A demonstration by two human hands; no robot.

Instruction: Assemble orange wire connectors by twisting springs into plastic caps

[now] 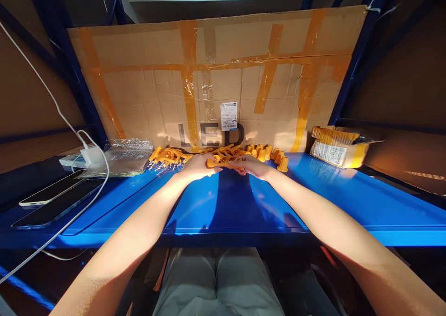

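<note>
The orange piece (226, 164) spans the gap between the two hands, above the shelf (334, 204). The left hand (199, 166) pinches its wider end; the right hand (253, 165) pinches the other, thumb uppermost. It looks like moulded plastic, so probably light, stiff and rather smooth; the narrow middle between the hands seems a sound place to grip. Loose orange parts (169, 156) lie just beyond the left hand; orange cups (268, 152) stand beyond the right.
</note>
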